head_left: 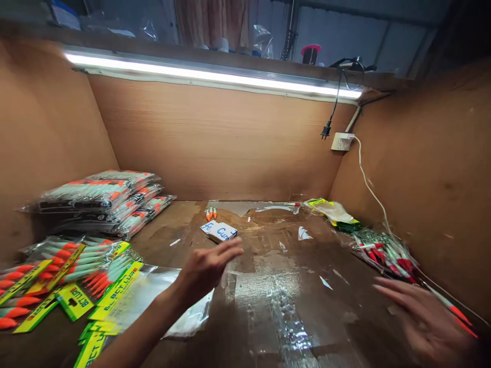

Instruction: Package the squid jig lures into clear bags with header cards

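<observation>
My left hand reaches over the middle of the table, fingers stretched out, holding nothing I can see. Just beyond its fingertips lies a small white block with blue handwriting. Beneath my left forearm spread clear plastic bags with yellow "BCT LURE" headers. My right hand, blurred, hovers at the lower right with its fingers extended and nothing visible in them. Close to it are loose lures with red-orange tips, and a heap of red, white and green lures lies farther back.
Packed bags of lures are stacked at the back left, with bagged orange-tipped lures in front. Three small lures lie near the back wall. A white cable hangs from a socket on the right; a loose plug dangles beside it.
</observation>
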`<action>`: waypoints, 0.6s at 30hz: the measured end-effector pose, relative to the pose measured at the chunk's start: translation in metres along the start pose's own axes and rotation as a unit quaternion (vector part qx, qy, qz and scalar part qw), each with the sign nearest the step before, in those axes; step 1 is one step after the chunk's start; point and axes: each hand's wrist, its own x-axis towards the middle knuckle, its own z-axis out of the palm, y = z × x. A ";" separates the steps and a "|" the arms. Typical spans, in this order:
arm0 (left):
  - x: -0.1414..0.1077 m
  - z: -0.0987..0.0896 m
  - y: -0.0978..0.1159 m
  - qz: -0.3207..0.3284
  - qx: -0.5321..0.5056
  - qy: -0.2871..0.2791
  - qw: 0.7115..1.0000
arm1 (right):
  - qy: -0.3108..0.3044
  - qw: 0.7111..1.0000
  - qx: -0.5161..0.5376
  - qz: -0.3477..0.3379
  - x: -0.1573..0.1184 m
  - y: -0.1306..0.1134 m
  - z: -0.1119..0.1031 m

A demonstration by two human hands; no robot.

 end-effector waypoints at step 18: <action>-0.033 0.035 -0.037 0.036 0.018 -0.048 0.998 | -0.214 0.934 -0.049 -0.282 0.190 -0.172 0.259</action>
